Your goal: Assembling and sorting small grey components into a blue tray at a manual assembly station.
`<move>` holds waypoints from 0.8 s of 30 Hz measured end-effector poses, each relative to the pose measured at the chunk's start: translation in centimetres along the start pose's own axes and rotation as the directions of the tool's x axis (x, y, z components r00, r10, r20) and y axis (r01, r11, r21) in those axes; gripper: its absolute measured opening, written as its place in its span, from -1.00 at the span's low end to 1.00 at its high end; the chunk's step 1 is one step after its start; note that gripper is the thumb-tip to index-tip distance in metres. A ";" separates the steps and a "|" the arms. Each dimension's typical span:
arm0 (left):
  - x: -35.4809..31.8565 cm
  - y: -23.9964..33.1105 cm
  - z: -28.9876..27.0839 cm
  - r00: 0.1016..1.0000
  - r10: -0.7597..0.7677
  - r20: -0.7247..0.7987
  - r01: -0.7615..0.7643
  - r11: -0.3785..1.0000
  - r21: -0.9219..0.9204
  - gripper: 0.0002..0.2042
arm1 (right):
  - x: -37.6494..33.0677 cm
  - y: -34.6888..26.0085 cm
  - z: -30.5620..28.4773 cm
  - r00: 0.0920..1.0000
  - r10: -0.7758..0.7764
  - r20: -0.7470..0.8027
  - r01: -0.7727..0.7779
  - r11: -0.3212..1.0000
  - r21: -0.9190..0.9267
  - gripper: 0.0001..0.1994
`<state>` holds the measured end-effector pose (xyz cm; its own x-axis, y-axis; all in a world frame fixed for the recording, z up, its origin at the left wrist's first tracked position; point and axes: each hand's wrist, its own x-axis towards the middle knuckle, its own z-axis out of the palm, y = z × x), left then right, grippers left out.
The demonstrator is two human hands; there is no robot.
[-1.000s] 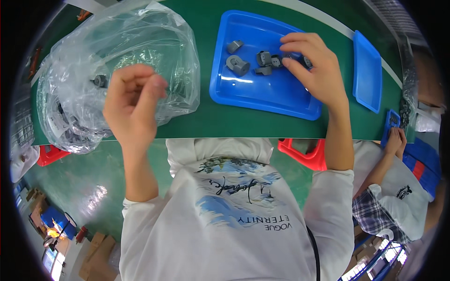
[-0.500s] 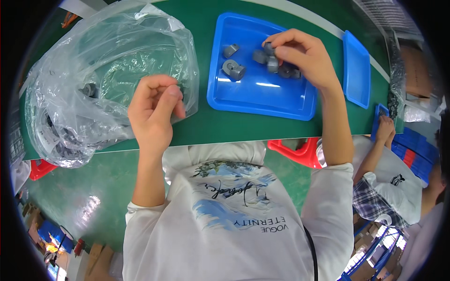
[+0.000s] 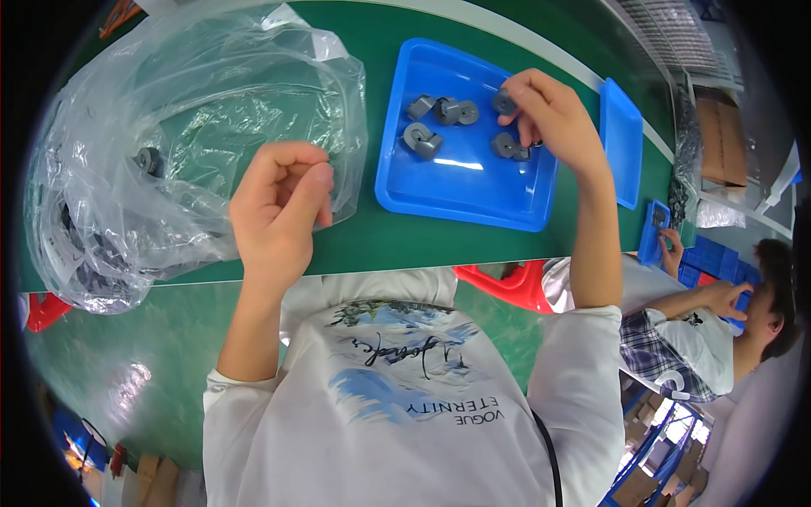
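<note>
A shallow blue tray [image 3: 456, 211] lies on the green table, holding several small grey rounded parts, among them a grey disc-and-barrel part [image 3: 422, 142] and a clustered grey part [image 3: 456, 111]. Over the tray's right side, my right hand [image 3: 553, 122] pinches a round grey part [image 3: 504, 102] between thumb and fingertips. Another grey part [image 3: 504, 145] lies just under its curled fingers. My left hand [image 3: 283, 203] is closed in a pinch in front of a large clear plastic bag [image 3: 211, 101]; whatever its fingers may hold is hidden.
Inside the bag, dark grey parts [image 3: 149, 160] show through the film. A second blue tray [image 3: 621, 144] stands to the right. Farther right, a co-worker [image 3: 701, 329] sits by a small blue tray [image 3: 653, 232]. A red stool [image 3: 511, 287] stands below the table edge.
The grey parts that were bunched under my right hand now lie spread in the tray, with one still in its fingers. My left hand stays closed by the bag. The whole view has shifted slightly.
</note>
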<state>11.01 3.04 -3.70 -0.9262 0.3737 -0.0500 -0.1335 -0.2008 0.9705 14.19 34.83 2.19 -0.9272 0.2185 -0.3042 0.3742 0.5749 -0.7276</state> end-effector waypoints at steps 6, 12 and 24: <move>0.0 0.3 0.0 1.000 -0.019 0.001 0.019 1.000 -0.017 -0.92 | -1.3 -2.8 3.9 0.809 -0.576 -0.117 0.432 0.717 -0.547 -0.69; 0.2 0.2 0.1 1.000 0.009 0.020 -0.009 1.000 -0.003 -0.93 | 0.8 -0.9 4.3 0.938 -0.347 -0.005 0.336 0.912 -0.234 -0.67; 0.0 0.2 -0.2 1.000 0.019 -0.001 -0.019 1.000 0.003 -0.93 | 0.6 -2.5 5.5 0.656 -0.750 -0.083 0.654 0.620 -0.434 -0.77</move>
<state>10.96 2.85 -3.58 -0.9288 0.3692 -0.0315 -0.1145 -0.2053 0.9720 12.77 29.19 0.50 -0.8903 -0.2225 0.3973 -0.3812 0.8415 -0.3829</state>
